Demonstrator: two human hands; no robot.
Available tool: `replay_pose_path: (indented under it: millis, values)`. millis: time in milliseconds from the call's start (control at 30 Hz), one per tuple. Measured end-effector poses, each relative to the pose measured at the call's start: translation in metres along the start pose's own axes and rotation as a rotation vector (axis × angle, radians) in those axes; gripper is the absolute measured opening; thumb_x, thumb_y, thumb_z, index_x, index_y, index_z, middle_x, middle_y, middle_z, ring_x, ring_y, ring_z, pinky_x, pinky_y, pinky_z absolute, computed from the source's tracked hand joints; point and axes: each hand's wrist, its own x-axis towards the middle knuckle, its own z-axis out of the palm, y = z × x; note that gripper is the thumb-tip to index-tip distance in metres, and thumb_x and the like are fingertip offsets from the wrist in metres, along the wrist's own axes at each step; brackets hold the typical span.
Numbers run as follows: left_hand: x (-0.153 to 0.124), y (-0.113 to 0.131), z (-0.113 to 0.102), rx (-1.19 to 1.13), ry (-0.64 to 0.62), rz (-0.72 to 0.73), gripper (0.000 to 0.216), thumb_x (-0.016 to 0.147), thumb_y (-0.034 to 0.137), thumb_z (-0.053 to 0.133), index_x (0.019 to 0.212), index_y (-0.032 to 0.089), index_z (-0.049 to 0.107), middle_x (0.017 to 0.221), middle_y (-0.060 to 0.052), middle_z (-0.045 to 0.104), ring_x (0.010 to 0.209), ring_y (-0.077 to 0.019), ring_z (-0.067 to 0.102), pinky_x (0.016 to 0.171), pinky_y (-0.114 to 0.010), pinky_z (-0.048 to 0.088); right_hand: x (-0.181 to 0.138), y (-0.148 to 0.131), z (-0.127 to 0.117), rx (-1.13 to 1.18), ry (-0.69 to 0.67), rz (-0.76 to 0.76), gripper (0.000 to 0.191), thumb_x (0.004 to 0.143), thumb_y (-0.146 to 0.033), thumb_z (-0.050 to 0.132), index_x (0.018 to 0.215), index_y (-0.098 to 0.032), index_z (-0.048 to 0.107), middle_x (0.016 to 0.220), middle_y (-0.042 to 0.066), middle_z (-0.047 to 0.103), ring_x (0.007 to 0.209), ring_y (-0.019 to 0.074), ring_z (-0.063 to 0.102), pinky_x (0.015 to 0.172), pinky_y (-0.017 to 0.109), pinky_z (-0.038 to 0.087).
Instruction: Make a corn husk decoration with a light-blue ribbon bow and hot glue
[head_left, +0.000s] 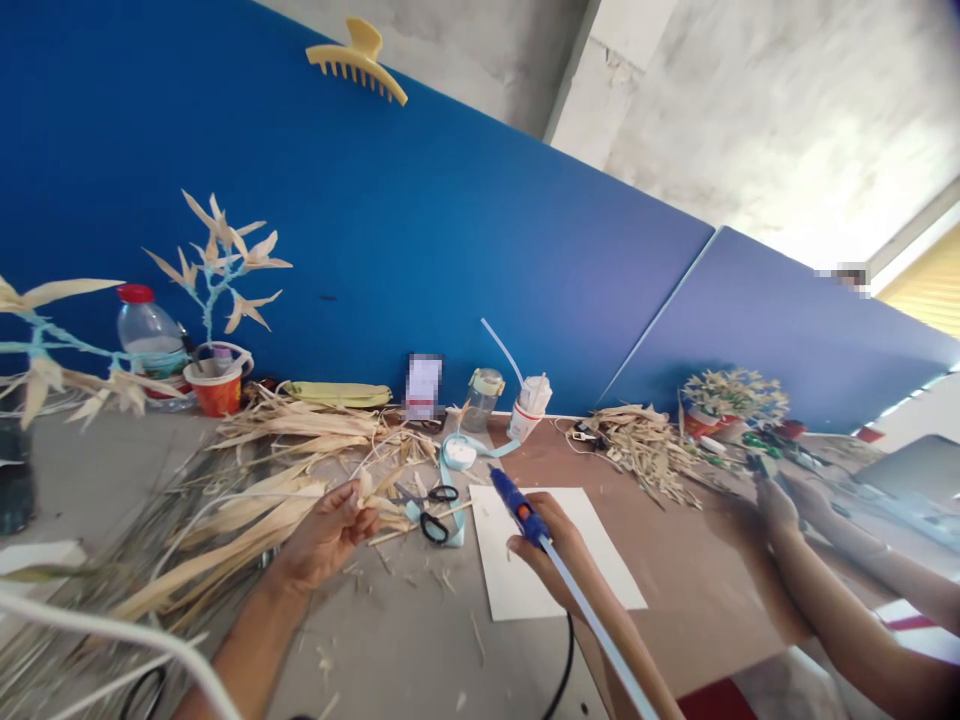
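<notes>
My left hand is closed in a pinch on a small pale piece of corn husk, above the left half of the table. My right hand is wrapped round a blue hot glue gun, its nozzle pointing up and away from me. A long translucent glue stick runs out of the gun's back end along my forearm. Below the gun lies a white sheet of paper. Between my hands are black-handled scissors and a light blue ribbon, partly under the scissors.
Dried corn husks cover the left side. Husk flowers on a blue-wrapped stem stand in a red cup near a plastic bottle. At the back are a phone, a jar and a white cup. Another person's hands work at right.
</notes>
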Motion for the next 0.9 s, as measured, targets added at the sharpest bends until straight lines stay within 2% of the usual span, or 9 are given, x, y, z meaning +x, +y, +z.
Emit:
replay_pose_path:
  millis: [100, 233, 433, 500, 567, 633, 767, 900]
  values:
    - [0.0, -0.001, 0.001, -0.002, -0.021, 0.01, 0.033, 0.071, 0.028, 0.078, 0.063, 0.018, 0.049, 0.052, 0.008, 0.031, 0.05, -0.0073, 0.028, 0.052, -0.022, 0.032, -0.011, 0.028, 0.001, -0.298, 0.084, 0.032, 0.015, 0.079, -0.032, 0.062, 0.083, -0.018, 0.058, 0.099, 0.009, 0.058, 0.079, 0.0209, 0.059, 0.071, 0.032, 0.045]
    - [-0.001, -0.001, 0.001, 0.008, -0.028, 0.005, 0.035, 0.07, 0.026, 0.079, 0.06, 0.017, 0.047, 0.052, 0.008, 0.034, 0.05, -0.007, 0.028, 0.052, -0.022, 0.032, -0.019, 0.051, 0.009, -0.58, 0.054, 0.105, 0.012, 0.076, -0.024, 0.064, 0.085, -0.015, 0.062, 0.099, 0.011, 0.06, 0.084, 0.0247, 0.061, 0.075, 0.035, 0.045]
    - [-0.001, -0.002, 0.002, -0.016, 0.018, -0.01, 0.032, 0.064, 0.021, 0.082, 0.061, 0.017, 0.051, 0.051, 0.008, 0.035, 0.05, -0.0069, 0.03, 0.054, -0.022, 0.035, -0.026, 0.069, 0.016, -0.569, -0.048, 0.22, 0.023, 0.074, -0.02, 0.064, 0.095, -0.012, 0.068, 0.105, 0.016, 0.061, 0.091, 0.0265, 0.063, 0.082, 0.035, 0.048]
    - [-0.001, -0.002, 0.002, -0.022, 0.027, -0.016, 0.03, 0.062, 0.019, 0.083, 0.063, 0.017, 0.053, 0.052, 0.008, 0.037, 0.05, -0.0067, 0.031, 0.054, -0.023, 0.036, -0.026, 0.066, 0.012, -0.54, -0.026, 0.223, 0.029, 0.075, -0.022, 0.063, 0.101, -0.012, 0.068, 0.108, 0.017, 0.061, 0.095, 0.0286, 0.062, 0.084, 0.037, 0.047]
    - [-0.001, -0.003, 0.001, -0.024, 0.025, -0.017, 0.029, 0.062, 0.02, 0.083, 0.064, 0.017, 0.054, 0.052, 0.008, 0.038, 0.05, -0.0069, 0.032, 0.054, -0.023, 0.035, -0.022, 0.053, 0.009, -0.482, 0.064, 0.201, 0.03, 0.077, -0.023, 0.059, 0.104, -0.014, 0.068, 0.109, 0.017, 0.062, 0.097, 0.0297, 0.061, 0.085, 0.04, 0.047]
    - [0.0, -0.005, 0.0, -0.02, 0.017, -0.02, 0.029, 0.062, 0.02, 0.083, 0.063, 0.017, 0.054, 0.051, 0.007, 0.039, 0.05, -0.0072, 0.034, 0.052, -0.023, 0.035, -0.014, 0.03, 0.011, -0.312, 0.132, 0.137, 0.028, 0.081, -0.024, 0.052, 0.103, -0.016, 0.068, 0.105, 0.014, 0.063, 0.095, 0.0264, 0.062, 0.083, 0.038, 0.048]
    - [-0.001, -0.012, -0.003, -0.001, -0.005, -0.051, 0.028, 0.064, 0.021, 0.083, 0.062, 0.017, 0.056, 0.051, 0.006, 0.044, 0.049, -0.0078, 0.039, 0.052, -0.022, 0.037, 0.013, -0.034, 0.04, 0.206, -0.075, -0.002, 0.024, 0.086, -0.024, 0.049, 0.1, -0.019, 0.068, 0.093, 0.007, 0.067, 0.087, 0.0182, 0.063, 0.078, 0.029, 0.049]
    - [-0.001, -0.019, -0.007, 0.036, 0.094, -0.11, 0.02, 0.066, 0.023, 0.082, 0.072, 0.016, 0.064, 0.065, 0.001, 0.06, 0.06, -0.0104, 0.054, 0.062, -0.025, 0.045, 0.033, -0.079, 0.086, 0.482, -0.082, -0.105, 0.02, 0.083, -0.018, 0.052, 0.09, -0.018, 0.071, 0.091, 0.006, 0.066, 0.087, 0.0165, 0.062, 0.08, 0.027, 0.047]
